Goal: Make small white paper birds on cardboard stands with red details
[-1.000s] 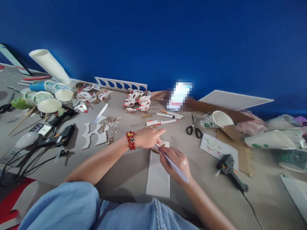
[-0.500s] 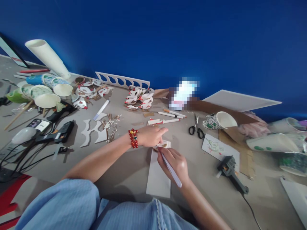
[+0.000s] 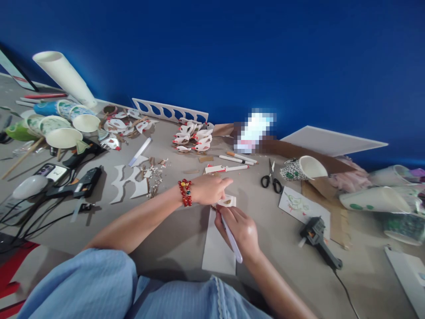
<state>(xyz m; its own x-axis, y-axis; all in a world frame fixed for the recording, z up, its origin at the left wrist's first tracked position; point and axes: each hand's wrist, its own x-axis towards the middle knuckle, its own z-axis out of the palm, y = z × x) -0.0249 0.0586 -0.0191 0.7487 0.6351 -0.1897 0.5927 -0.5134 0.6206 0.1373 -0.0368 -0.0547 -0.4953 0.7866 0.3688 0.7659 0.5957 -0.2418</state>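
In my right hand [image 3: 239, 227] is a slim, pale craft knife [image 3: 233, 241], gripped like a pen. Its rear end slants toward me, and its tip is hidden by my fingers. Beneath both hands lies a long white foam board strip [image 3: 217, 248], with a small brown patterned shape near its far end. My left hand [image 3: 210, 188], with a red bead bracelet at the wrist, holds the strip's far end. Its index finger points right and its thumb reaches down close to the knife. Just beyond sits a red-and-white packet [image 3: 215, 169].
Bird-shaped cutouts [image 3: 194, 136] are piled at the back. Cut board scraps [image 3: 128, 181] and crumbs lie to the left, near glue guns [image 3: 86, 181] and paper cups [image 3: 63, 137]. Scissors [image 3: 271, 179], a patterned cup [image 3: 303, 168] and another glue gun [image 3: 320, 241] are on the right.
The rear end of the knife has swung slightly left and toward me, as my right hand shifted a little left. My left hand stays in place.
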